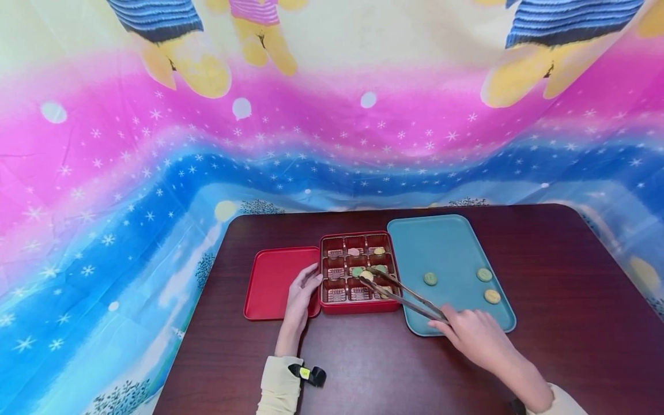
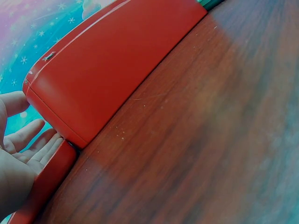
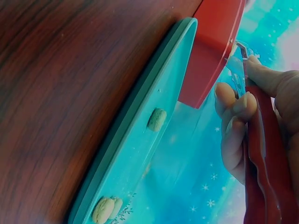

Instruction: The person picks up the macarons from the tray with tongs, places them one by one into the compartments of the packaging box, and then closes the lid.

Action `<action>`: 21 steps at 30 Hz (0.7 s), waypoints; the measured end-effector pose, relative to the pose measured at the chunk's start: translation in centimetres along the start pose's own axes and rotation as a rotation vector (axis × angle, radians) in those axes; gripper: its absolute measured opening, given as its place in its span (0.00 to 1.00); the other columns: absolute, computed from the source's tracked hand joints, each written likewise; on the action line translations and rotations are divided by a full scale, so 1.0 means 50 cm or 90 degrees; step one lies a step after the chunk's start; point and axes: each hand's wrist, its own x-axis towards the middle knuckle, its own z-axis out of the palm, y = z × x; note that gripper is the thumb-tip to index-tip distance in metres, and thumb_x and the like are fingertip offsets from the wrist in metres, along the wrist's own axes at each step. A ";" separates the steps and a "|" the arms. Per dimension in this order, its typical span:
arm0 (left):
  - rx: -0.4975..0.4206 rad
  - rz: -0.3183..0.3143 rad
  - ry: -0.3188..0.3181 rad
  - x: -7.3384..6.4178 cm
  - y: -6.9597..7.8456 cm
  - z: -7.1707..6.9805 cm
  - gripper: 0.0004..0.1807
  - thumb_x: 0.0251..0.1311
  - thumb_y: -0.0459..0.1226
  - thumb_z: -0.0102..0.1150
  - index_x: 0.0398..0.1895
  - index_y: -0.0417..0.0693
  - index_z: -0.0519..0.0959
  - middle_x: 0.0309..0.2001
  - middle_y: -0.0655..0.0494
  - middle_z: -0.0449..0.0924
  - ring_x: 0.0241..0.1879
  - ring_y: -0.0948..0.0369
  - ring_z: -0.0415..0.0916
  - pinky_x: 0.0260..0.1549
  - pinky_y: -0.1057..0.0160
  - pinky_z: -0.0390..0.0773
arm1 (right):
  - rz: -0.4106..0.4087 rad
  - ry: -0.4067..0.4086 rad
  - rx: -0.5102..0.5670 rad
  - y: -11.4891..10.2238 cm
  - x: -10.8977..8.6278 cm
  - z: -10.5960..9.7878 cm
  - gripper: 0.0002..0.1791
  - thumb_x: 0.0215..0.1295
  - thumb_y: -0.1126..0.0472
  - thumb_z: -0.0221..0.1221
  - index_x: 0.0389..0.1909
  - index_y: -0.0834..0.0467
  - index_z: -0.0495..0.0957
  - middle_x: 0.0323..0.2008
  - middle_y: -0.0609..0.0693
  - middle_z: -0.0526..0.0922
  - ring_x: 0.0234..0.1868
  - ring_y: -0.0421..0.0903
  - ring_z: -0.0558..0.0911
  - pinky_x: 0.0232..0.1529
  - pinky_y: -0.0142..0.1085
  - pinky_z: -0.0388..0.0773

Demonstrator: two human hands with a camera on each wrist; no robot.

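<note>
My right hand (image 1: 476, 335) grips metal tongs (image 1: 415, 300) with red handles (image 3: 264, 154). Between the tongs' tips is a yellow macaron (image 1: 366, 275), over the middle of a red box (image 1: 358, 308) with brown compartments. Inside the box are a pink macaron (image 1: 354, 252) at the back middle, a yellow one at the back right, green macarons (image 1: 357, 271) in the middle row and a yellow one at front right, partly hidden by the tongs. At the box's left side, my left hand (image 1: 300, 293) rests its fairly straight fingers (image 2: 28, 135) against the wall, above the red lid (image 1: 275, 282).
A teal tray (image 1: 436, 242) stands right of the box. On it lie a green macaron (image 1: 430, 279) near the middle, and another green one (image 1: 485, 274) and a yellow one (image 1: 492, 296) by its right edge. A patterned cloth (image 1: 332, 132) hangs behind the brown table (image 1: 353, 363).
</note>
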 end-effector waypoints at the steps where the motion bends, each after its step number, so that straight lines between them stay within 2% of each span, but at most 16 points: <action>1: 0.000 0.000 0.000 0.000 0.000 0.000 0.27 0.71 0.33 0.60 0.71 0.33 0.71 0.69 0.35 0.72 0.70 0.47 0.70 0.66 0.58 0.69 | 0.002 -0.008 0.004 -0.002 0.000 0.000 0.18 0.62 0.50 0.72 0.27 0.51 0.71 0.13 0.37 0.58 0.14 0.35 0.60 0.16 0.33 0.59; 8: 0.004 -0.003 0.002 0.001 -0.001 -0.001 0.27 0.71 0.33 0.60 0.71 0.34 0.71 0.69 0.35 0.72 0.70 0.47 0.69 0.67 0.56 0.69 | 0.013 -0.052 0.023 -0.009 0.001 -0.002 0.16 0.66 0.49 0.69 0.29 0.51 0.73 0.13 0.37 0.59 0.14 0.34 0.60 0.16 0.32 0.59; 21: 0.007 -0.005 0.002 0.001 -0.001 0.000 0.27 0.71 0.34 0.61 0.71 0.35 0.72 0.68 0.36 0.73 0.70 0.47 0.70 0.68 0.55 0.68 | 0.014 -0.058 0.016 -0.006 0.006 0.000 0.16 0.65 0.48 0.69 0.29 0.52 0.74 0.13 0.37 0.60 0.14 0.35 0.60 0.16 0.32 0.59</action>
